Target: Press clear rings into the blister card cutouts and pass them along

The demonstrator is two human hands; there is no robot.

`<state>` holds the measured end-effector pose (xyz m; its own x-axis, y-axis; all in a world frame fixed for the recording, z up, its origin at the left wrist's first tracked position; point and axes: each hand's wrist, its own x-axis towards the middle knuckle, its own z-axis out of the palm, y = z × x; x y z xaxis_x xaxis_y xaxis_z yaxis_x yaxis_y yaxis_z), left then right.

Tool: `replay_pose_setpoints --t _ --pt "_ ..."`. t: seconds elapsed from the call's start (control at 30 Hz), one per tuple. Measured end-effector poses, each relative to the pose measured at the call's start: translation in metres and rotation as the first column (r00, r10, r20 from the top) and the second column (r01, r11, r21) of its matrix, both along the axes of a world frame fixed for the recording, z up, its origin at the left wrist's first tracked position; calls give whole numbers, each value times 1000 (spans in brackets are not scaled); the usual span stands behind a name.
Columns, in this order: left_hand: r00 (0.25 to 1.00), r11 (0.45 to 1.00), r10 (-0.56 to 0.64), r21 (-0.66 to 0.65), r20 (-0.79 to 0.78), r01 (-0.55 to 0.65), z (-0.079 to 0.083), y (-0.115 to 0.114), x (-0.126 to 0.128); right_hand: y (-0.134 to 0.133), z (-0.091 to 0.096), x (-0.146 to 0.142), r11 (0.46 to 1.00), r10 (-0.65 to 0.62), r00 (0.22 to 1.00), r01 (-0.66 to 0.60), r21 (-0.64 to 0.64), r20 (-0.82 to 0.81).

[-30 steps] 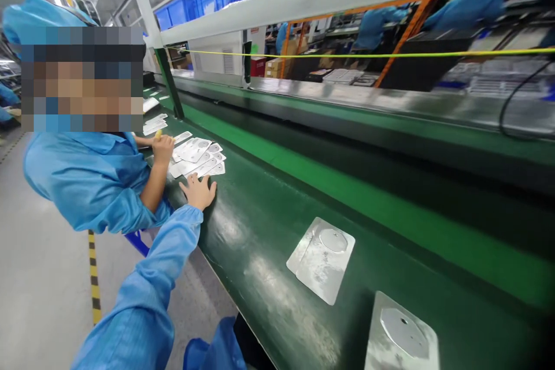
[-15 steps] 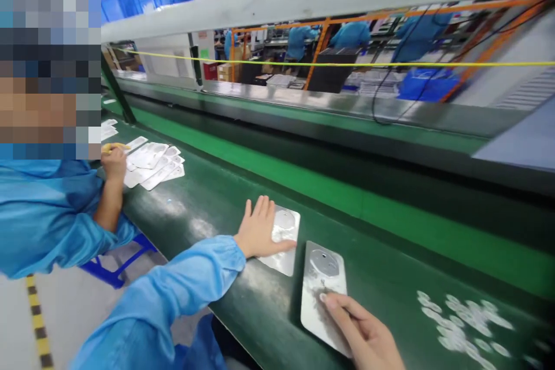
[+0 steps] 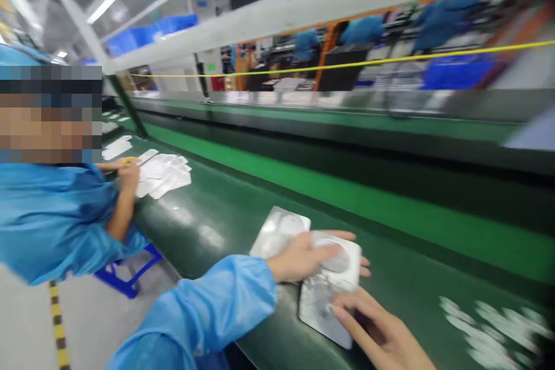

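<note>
Two silver rectangular plates with a round disc each lie on the dark green bench. My left hand (image 3: 310, 257) lies flat, fingers stretched out, across the upper part of the nearer plate (image 3: 321, 306), beside the farther plate (image 3: 277, 231). My right hand (image 3: 381, 332) comes in from the lower right, its fingers resting on the nearer plate's lower part, not wrapped round it. The picture is smeared by motion.
A person in a blue smock (image 3: 65, 214) sits at the left with a spread of similar plates (image 3: 162, 173). Small white discs (image 3: 494, 324) lie scattered at the lower right. A bright green belt (image 3: 347, 196) runs behind the bench; a yellow cord (image 3: 390, 60) stretches above it.
My left hand has slid right from the farther plate onto the nearer one. My right hand stays on the nearer plate. The view has shifted slightly.
</note>
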<state>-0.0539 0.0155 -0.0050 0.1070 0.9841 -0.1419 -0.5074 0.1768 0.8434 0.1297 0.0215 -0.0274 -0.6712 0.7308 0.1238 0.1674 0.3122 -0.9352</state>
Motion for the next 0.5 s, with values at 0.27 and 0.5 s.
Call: replay_pose_setpoints --t 0.27,0.5 --pt "990 1000 16 5 -138 -16 4 -5 3 10 19 16 901 -433 896 434 -6 -103" --pt "992 998 -63 -26 -113 61 2 -9 9 -1 21 11 919 -387 922 387 -70 23"
